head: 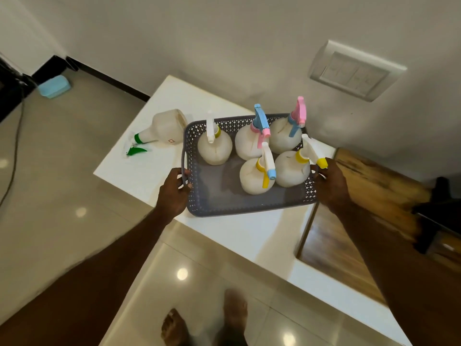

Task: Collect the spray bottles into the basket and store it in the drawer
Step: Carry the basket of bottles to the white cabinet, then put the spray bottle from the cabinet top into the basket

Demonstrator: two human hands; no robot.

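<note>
I held the basket [214, 196] by both ends — left hand [172, 193] and right hand [330, 183], each grip curled round its rim; beside it one bottle [162, 128] lay uncollected — next.

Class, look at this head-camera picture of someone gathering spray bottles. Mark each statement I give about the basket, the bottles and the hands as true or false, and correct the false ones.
1. Five spray bottles stand upright in the grey perforated plastic basket. True.
2. The clear spray bottle with the green nozzle stands inside the basket. False: it lies on its side on the white tabletop, left of the basket.
3. The left hand grips the basket's left handle. True.
4. The right hand rests idle on the wooden surface. False: it holds the basket's right edge.
5. The basket is red. False: grey.
</note>
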